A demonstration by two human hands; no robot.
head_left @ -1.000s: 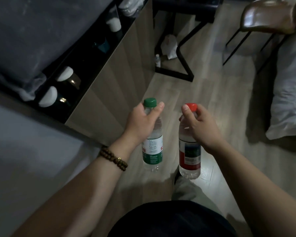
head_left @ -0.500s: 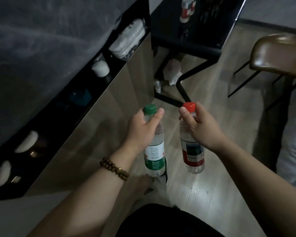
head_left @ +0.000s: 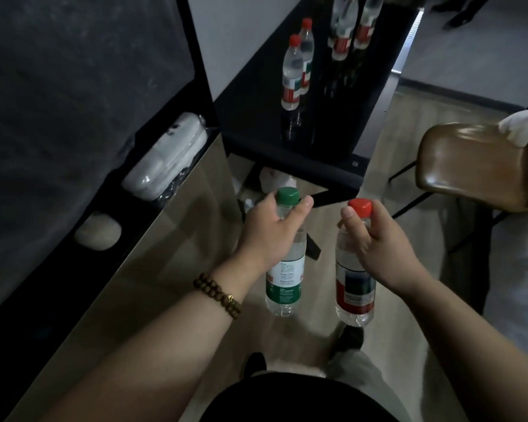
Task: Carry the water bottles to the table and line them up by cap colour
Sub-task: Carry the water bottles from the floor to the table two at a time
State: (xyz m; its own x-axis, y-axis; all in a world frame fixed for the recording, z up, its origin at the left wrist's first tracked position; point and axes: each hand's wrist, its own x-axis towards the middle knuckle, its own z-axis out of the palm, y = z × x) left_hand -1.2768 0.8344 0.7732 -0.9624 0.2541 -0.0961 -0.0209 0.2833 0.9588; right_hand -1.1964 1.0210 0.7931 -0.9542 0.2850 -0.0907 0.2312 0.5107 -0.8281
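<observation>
Left hand [head_left: 269, 236] curls round the neck of a clear plastic bottle with a green cap and label [head_left: 284, 284], long axis upright, cap uppermost. Right hand [head_left: 375, 239] grips a red-capped clear plastic bottle [head_left: 355, 290] the same way, just beside it at 3 o'clock and not touching. At 12 o'clock, a glossy black table [head_left: 342, 138] bears upright red-capped bottles [head_left: 290, 76], with its near edge bare. A smooth brown chair [head_left: 470, 166] stands at 2 o'clock.

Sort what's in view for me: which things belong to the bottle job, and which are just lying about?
Job: green-capped bottle in the left hand; red-capped bottle in the right hand; black table; red-capped pair standing on it.
Lying about: brown chair; white wrapped bundle on the dark shelf; bead bracelet.
</observation>
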